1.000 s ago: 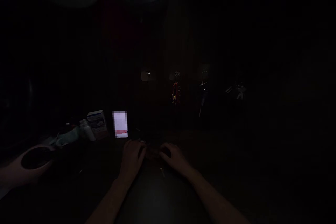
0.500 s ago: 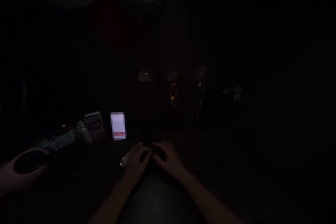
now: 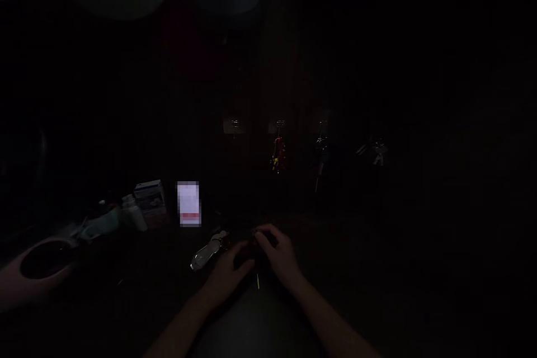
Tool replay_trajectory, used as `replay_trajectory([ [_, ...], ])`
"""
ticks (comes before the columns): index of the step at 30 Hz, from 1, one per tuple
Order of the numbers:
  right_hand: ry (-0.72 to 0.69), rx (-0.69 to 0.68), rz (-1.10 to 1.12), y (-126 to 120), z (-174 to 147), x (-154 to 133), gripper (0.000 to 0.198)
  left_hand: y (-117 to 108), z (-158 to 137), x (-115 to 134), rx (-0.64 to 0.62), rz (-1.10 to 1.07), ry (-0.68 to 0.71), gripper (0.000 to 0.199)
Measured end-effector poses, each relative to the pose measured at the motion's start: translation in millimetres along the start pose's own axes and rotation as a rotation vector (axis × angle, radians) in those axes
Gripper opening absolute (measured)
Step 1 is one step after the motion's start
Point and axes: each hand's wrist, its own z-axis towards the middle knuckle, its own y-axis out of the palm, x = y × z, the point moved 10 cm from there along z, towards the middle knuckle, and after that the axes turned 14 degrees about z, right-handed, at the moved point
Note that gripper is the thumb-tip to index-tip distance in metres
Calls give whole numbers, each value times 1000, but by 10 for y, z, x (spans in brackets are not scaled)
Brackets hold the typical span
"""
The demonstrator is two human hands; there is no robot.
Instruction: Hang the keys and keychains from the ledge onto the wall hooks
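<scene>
The scene is very dark. My left hand (image 3: 230, 271) is curled, thumb and fingers bent around something dark that I cannot make out. My right hand (image 3: 282, 254) pinches with thumb and fingertips just to the right of it, at a small dark thing too dim to name. A thin pale strip (image 3: 258, 281) shows just below the gap between both hands. Beside the left hand, to its upper left, lies a long, shiny, whitish object (image 3: 205, 255) with rounded ends.
A box (image 3: 151, 198), a white bottle (image 3: 135, 215) and a bright pixelated rectangle (image 3: 189, 204) stand at the back left. A pale ring-shaped object (image 3: 33, 274) is at far left. Behind, a red and yellow trinket (image 3: 278, 154) and keys (image 3: 321, 148) hang from hooks.
My left hand has shifted right and slightly down, uncovering more of the shiny whitish object. My right hand has moved a little to the right. The pale strip below them now shows.
</scene>
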Motion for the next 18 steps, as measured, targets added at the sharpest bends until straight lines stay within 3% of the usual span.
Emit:
replay_trajectory([
  [3, 33, 59, 92, -61, 28, 5, 24, 125, -31, 76, -119, -115, -12, 37],
  [8, 55, 208, 212, -287, 111, 101, 29, 139, -75, 241, -236, -249, -38, 25],
  [14, 134, 329, 271, -529, 156, 336, 30, 237, -88, 81, -282, -728, -181, 31],
  [18, 183, 388, 326, -611, 133, 431, 28, 241, -104, 32, -303, -772, -211, 38],
])
